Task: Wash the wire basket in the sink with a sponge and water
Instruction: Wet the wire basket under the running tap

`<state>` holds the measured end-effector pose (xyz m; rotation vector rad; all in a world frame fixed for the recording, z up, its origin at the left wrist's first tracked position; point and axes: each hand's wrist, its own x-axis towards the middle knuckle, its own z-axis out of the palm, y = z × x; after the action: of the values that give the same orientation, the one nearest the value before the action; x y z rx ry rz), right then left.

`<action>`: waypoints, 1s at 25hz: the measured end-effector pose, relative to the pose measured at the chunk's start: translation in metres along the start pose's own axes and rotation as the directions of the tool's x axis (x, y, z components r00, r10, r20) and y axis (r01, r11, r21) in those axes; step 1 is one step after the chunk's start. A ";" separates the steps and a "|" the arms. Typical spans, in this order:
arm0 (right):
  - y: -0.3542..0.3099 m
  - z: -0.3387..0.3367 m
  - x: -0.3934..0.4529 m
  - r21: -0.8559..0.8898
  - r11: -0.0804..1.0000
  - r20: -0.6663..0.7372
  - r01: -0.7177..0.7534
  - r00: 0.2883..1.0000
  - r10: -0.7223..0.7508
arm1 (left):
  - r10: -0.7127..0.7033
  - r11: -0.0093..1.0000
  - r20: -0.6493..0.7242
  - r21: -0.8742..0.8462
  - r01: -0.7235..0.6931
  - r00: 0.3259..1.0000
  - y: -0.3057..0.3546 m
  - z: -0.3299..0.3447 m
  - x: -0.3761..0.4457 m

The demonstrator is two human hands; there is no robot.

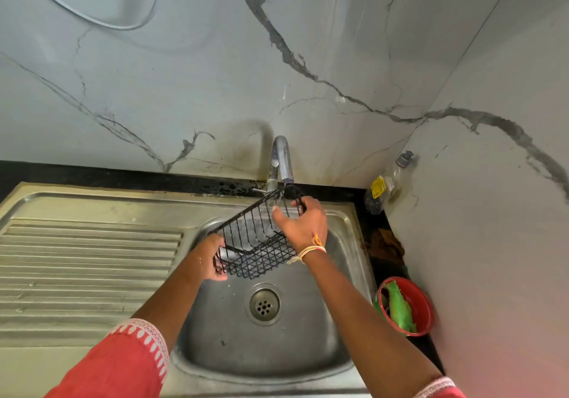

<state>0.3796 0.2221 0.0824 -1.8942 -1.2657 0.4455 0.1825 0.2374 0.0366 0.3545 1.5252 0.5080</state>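
A black wire basket (255, 243) is held tilted over the steel sink (308, 351), its far end up under the chrome tap (281, 160). My left hand (212, 257) grips the basket's near lower corner. My right hand (303, 223) holds the far end by the rim, fingers curled over the wire just below the spout. I cannot tell whether water is running. No sponge shows in either hand; a green scrubber (400, 310) lies in a red bowl (426, 305) to the right of the sink.
The ribbed steel drainboard (86, 268) stretches to the left. A drain (264, 305) sits in the sink's middle. A clear soap bottle (385, 185) stands in the back right corner on the black counter (372, 231). Marble-pattern walls close in behind and on the right.
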 end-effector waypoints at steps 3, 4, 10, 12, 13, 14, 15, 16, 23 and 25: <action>-0.007 0.005 -0.002 -0.254 0.954 0.058 0.158 0.987 -0.148 | -0.037 0.986 0.038 0.162 0.030 0.999 0.001 0.011 -0.004; -0.005 0.007 -0.004 -0.301 0.936 0.071 0.184 0.983 -0.171 | -0.005 0.977 0.101 0.215 -0.017 0.995 0.007 0.018 -0.010; 0.011 0.010 -0.016 -0.380 0.860 0.125 0.341 0.940 -0.318 | 0.071 0.966 0.311 0.217 -0.144 0.948 0.041 0.055 -0.031; 0.011 0.011 -0.018 -0.343 0.799 0.231 0.493 0.869 -0.437 | 0.049 0.960 0.297 0.250 -0.128 0.954 0.044 0.065 -0.034; 0.012 0.011 -0.017 -0.297 0.787 0.271 0.541 0.838 -0.474 | 0.041 0.966 0.269 0.235 -0.107 0.962 0.044 0.067 -0.033; 0.013 0.009 -0.016 -0.237 0.789 0.301 0.567 0.815 -0.495 | 0.036 0.975 0.236 0.206 -0.086 0.971 0.043 0.068 -0.031; 0.014 0.007 -0.014 -0.165 0.805 0.324 0.570 0.802 -0.501 | 0.043 0.981 0.217 0.176 -0.082 0.975 0.041 0.067 -0.028; 0.014 0.002 -0.012 -0.089 0.831 0.335 0.549 0.802 -0.494 | 0.056 0.981 0.198 0.171 -0.090 0.979 0.040 0.065 -0.025; 0.034 -0.028 0.030 -0.107 0.990 0.060 -0.094 0.993 0.101 | -0.011 0.984 0.160 0.175 -0.017 0.987 0.037 0.039 -0.009; 0.035 -0.028 0.035 0.126 0.914 0.327 -0.385 0.886 0.329 | -0.071 0.990 0.191 0.132 0.046 0.979 0.046 0.035 -0.010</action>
<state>0.4348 0.2355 0.0778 -1.9490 -1.0080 1.0470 0.2130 0.2743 0.0697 0.4436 1.3755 0.3202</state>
